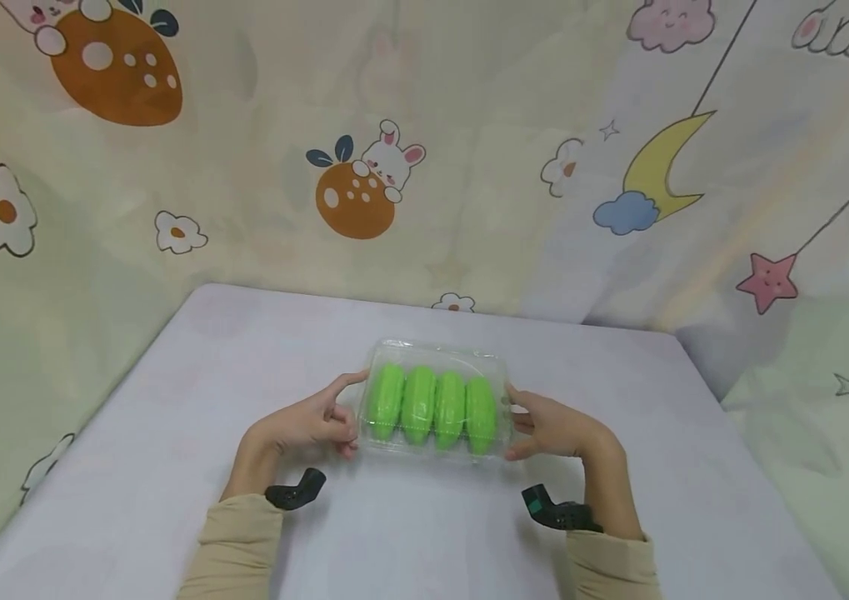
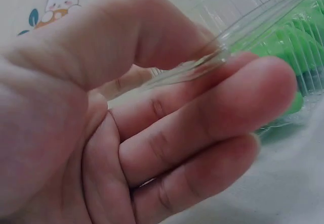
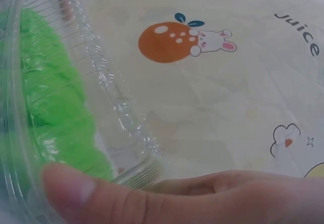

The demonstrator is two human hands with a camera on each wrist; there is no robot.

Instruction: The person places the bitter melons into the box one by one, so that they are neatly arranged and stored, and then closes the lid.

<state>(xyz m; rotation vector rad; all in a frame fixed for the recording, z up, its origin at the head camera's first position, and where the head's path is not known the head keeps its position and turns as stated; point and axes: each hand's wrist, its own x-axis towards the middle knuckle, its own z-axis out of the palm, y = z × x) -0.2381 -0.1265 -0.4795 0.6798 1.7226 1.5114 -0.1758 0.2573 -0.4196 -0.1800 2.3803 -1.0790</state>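
A clear plastic clamshell box (image 1: pixel 442 348) stands over the white table, with several long, ridged green pieces (image 1: pixel 418 404) side by side inside it. At its left end, my left hand (image 1: pixel 312 425) pinches the box's thin rim; the left wrist view shows the thumb (image 2: pixel 167 42) on one side of that rim and curled fingers (image 2: pixel 212 113) on the other. My right hand (image 1: pixel 555 427) grips the right end. In the right wrist view its thumb (image 3: pixel 76 191) lies along the clear wall near the green pieces (image 3: pixel 55 92), and its other fingers are mostly hidden.
The white table (image 1: pixel 424 533) extends around the box on all sides. Behind it hangs a pale curtain (image 1: pixel 484 167) printed with rabbits, oranges, flowers and a moon. Black wrist cameras (image 1: pixel 295 490) sit at both sleeve cuffs.
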